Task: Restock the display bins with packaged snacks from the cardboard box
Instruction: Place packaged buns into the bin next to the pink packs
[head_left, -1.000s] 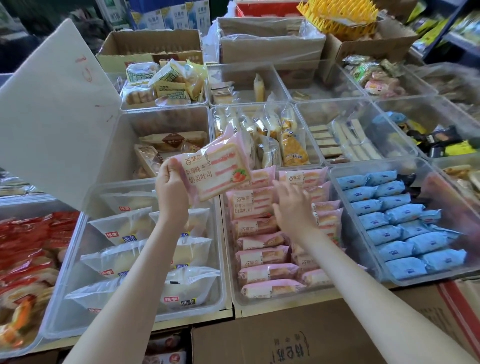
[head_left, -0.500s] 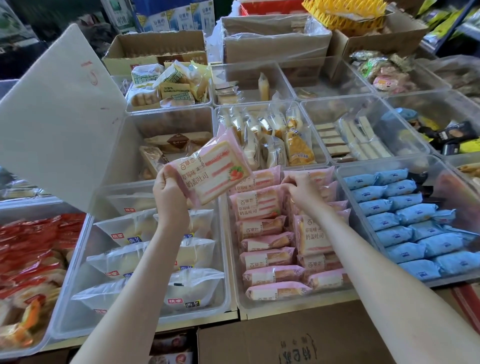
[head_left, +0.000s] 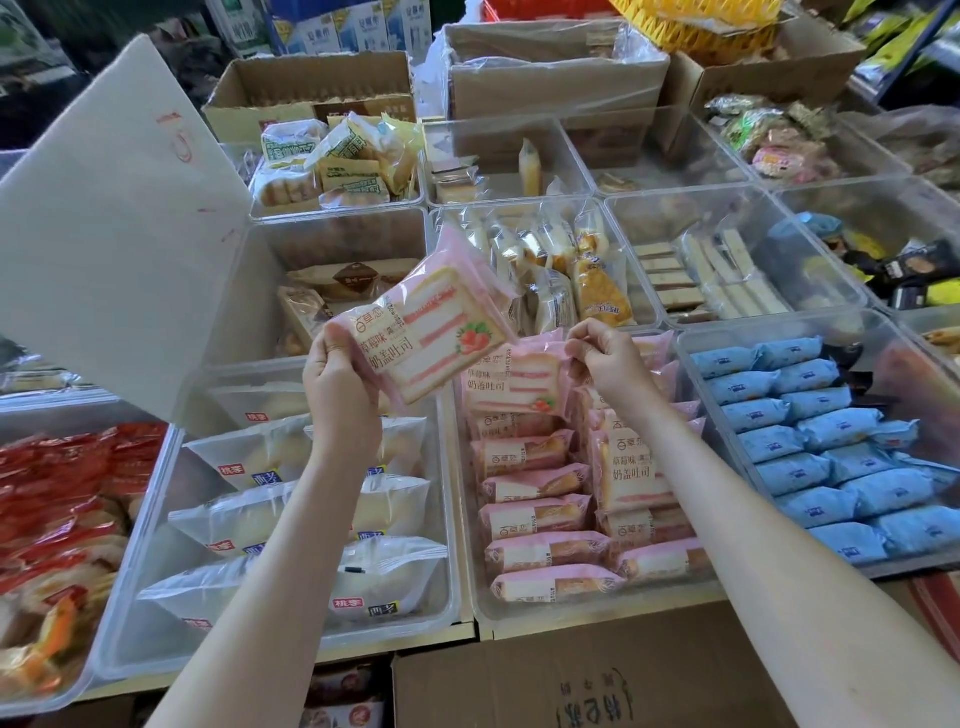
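The pink toast packet (head_left: 431, 332) is held up over the bins, its left end gripped between the thumb and curled fingers of the left hand (head_left: 337, 384); the right hand (head_left: 605, 358) pinches the top seam of a second pink packet (head_left: 519, 384), at the far end of the pink bin (head_left: 597, 618); the film may slip from so slight a pinch, or a tug may topple leaning neighbours; room seems left only beneath the fingers; rows nearer the wrists look full.

Centre bin (head_left: 597, 616) packed with pink packets (head_left: 540, 553); entry from above only. Raised lid (head_left: 114, 234) obstructs the left. Rear-left bin (head_left: 348, 241) part empty.
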